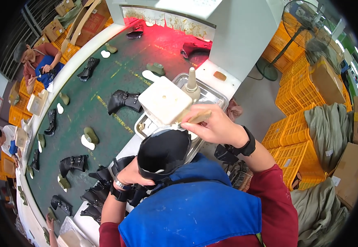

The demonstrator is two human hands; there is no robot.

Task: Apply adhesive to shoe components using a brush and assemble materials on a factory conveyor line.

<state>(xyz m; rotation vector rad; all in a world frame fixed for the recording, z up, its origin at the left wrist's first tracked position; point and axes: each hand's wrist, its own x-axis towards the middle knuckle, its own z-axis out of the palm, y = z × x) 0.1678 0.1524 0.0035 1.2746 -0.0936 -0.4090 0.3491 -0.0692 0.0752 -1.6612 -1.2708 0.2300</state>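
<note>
My left hand (135, 173) is wrapped round a black boot (164, 150) and holds it with its dark hollow opening facing up. My right hand (214, 125) pinches a brush (199, 117) with a pale wooden handle. The brush tip is at the boot's far edge, where a whitish smear shows; whether it presses on the edge is hard to tell. Just beyond the boot stands a square off-white tub (162, 101). Beside it, a beige bottle with a cone spout (191, 86) stands in a metal tray (218, 99).
A green conveyor belt (117, 78) carries black buckled boots (123, 102), olive-green soles (91, 135) and white insoles (87, 143). More boots (98, 193) pile up at my left. Red light glows under a grey machine (245, 37). Yellow crates (302, 160) and a fan (302, 24) stand right. Co-workers (43, 61) sit across the belt.
</note>
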